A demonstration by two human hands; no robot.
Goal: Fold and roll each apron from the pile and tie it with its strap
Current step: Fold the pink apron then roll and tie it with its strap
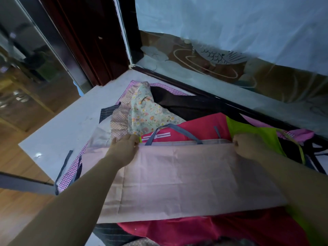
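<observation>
A pale pink apron (177, 176) lies spread flat on top of the pile, folded into a wide band. My left hand (124, 148) grips its far left corner and my right hand (248, 146) grips its far right corner. A grey-blue neck strap (170, 126) loops out from the apron's far edge onto a red apron (198, 126). Under and behind it lie a floral apron (150, 112), a black one (186, 102) and a lime green one (257, 134).
The pile sits on a white table (71, 125) in a corner. A glass wall with a fish pattern (221, 55) runs along the far side, and a dark wooden door frame (92, 41) stands at the corner. Wooden floor (21, 206) lies to the left.
</observation>
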